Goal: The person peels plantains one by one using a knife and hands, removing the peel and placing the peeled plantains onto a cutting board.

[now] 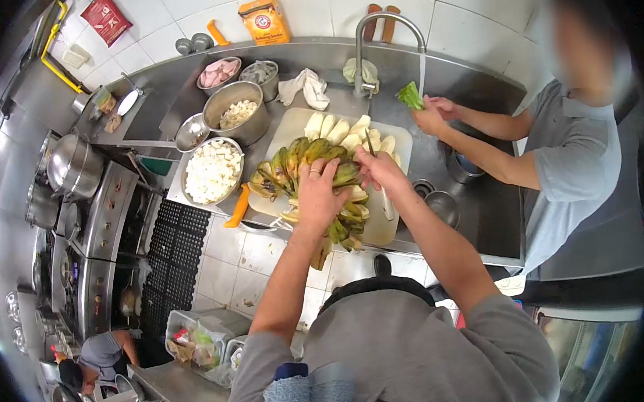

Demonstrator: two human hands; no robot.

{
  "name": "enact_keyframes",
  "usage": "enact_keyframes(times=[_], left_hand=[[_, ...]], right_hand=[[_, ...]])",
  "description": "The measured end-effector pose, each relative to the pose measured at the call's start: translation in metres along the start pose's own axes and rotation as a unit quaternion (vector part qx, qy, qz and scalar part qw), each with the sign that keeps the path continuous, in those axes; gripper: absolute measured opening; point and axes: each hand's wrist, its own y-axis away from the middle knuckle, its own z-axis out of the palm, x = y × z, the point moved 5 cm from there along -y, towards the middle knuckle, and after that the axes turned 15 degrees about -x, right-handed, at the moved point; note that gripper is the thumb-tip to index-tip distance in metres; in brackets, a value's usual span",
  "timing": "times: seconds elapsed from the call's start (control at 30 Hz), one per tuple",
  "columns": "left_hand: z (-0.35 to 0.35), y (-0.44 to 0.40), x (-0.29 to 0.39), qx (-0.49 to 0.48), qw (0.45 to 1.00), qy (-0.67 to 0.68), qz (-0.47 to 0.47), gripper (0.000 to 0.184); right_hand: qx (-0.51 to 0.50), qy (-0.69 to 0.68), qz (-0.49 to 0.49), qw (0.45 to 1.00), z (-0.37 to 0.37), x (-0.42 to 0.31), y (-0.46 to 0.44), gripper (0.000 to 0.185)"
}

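Spread over the peels, your left hand may or may not grip; your right hand grips the knife; angle its blade away.

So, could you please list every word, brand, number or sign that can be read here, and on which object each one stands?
"Baking Soda": on the orange rectangular package behind the sink counter.
Too small to read surely: lettering in that package's round logo.
Too blurred to read: pale print on the red packet at upper left.

Bananas on cutting board; bowl left, faucet behind.
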Motion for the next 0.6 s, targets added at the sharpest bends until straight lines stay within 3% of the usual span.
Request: enact_keyframes(times=[0.1, 0.17, 0.3, 0.37, 0.43, 0.5, 0.6], left_hand=[[0.002, -0.001, -0.014, 0.071, 0.997, -0.004, -0.022, 0.053], [0.011, 0.002, -0.022, 0.063, 0.998, 0.016, -0.013, 0.049], [0.015, -0.001, -0.027, 0.063, 0.992, 0.108, 0.011, 0.045], [0.019, -0.002, -0.035, 0.051, 0.990, 0.128, -0.005, 0.048], [0.018, -0.003, -0.042, 0.041, 0.984, 0.171, -0.042, 0.050], [0.020, -0.003, -0.043, 0.036, 0.981, 0.188, -0.024, 0.050], [0.014, -0.007, -0.040, 0.049, 0.981, 0.184, -0.029, 0.049]], right_hand=[[-0.019, 0.071, -0.048, 0.996, 0.014, -0.033, 0.013, 0.064], [-0.031, 0.101, -0.048, 0.993, 0.021, -0.043, 0.023, 0.064], [-0.060, 0.129, 0.006, 0.990, 0.007, -0.019, -0.003, 0.053], [-0.079, 0.082, -0.031, 0.993, 0.020, -0.051, 0.004, 0.048], [-0.031, 0.093, -0.089, 0.991, 0.036, -0.087, 0.032, 0.040], [-0.037, 0.071, -0.115, 0.990, 0.029, -0.035, 0.007, 0.037], [0.007, -0.018, -0.057, 0.998, 0.033, 0.021, 0.030, 0.036]])
